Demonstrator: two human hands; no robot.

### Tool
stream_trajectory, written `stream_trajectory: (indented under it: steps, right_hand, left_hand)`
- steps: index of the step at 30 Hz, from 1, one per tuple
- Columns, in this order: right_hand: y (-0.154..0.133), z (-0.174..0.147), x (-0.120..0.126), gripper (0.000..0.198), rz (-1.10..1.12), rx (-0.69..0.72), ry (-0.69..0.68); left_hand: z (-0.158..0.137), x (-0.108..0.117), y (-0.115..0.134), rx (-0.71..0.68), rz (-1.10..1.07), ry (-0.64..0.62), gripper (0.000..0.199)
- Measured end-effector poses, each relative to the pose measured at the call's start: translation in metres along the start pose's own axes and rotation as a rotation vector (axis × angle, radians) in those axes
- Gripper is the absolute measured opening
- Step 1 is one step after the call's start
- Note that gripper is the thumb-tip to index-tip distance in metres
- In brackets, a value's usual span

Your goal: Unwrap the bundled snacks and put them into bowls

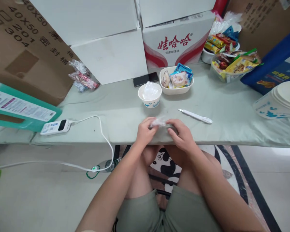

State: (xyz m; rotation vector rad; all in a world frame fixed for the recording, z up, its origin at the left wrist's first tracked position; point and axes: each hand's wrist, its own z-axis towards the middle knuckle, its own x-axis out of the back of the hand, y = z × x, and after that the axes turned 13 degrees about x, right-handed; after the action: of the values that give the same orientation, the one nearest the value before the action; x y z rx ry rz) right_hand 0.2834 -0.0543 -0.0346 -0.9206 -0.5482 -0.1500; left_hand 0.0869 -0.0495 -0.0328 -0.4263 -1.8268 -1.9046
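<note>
My left hand (146,130) is closed on a small clear plastic wrapper (158,122) over the table's front edge. What the wrapper contains, if anything, I cannot make out. My right hand (182,133) is at the wrapper's right end, fingers bent, with a gap between thumb and forefinger. Its forefinger tip seems to touch the plastic. Just beyond the hands stands a white paper bowl (149,102) with crumpled clear plastic in it. To the right lies a white pen-like cutter (195,116).
An oval white tray (175,91) holds packaged snacks. Behind it stand a dark phone (141,80) and a white carton (175,45). Snack bowls (226,75) and stacked paper bowls (277,101) are at the right. A white cable (101,127) runs over the edge from a power bank (55,127).
</note>
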Motion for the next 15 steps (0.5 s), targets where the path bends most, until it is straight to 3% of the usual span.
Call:
stream_trajectory:
  steps: [3,6,8,11,14,15]
  right_hand:
    - [0.000,-0.001,-0.001,0.026,-0.044,-0.097,0.049]
    - [-0.002,0.000,-0.004,0.027,-0.101,-0.124,0.016]
    - [-0.004,0.001,-0.006,0.027,-0.145,-0.132,-0.005]
    - [-0.006,0.002,-0.009,0.025,-0.198,-0.132,-0.026]
    - [-0.006,0.002,-0.010,0.022,-0.222,-0.117,-0.035]
    - [-0.006,0.002,-0.010,0.021,-0.224,-0.112,-0.034]
  left_hand:
    - [0.015,0.034,0.011,0.073,0.005,0.208,0.016]
    - [0.054,0.072,0.038,-0.018,0.126,0.522,0.014]
    - [0.086,0.084,0.061,-0.090,0.257,0.538,0.013]
    - [0.126,0.074,0.091,-0.052,0.570,0.286,0.016]
    - [0.147,0.053,0.111,0.080,0.909,-0.195,0.029]
    - [0.151,0.048,0.116,0.109,0.959,-0.301,0.030]
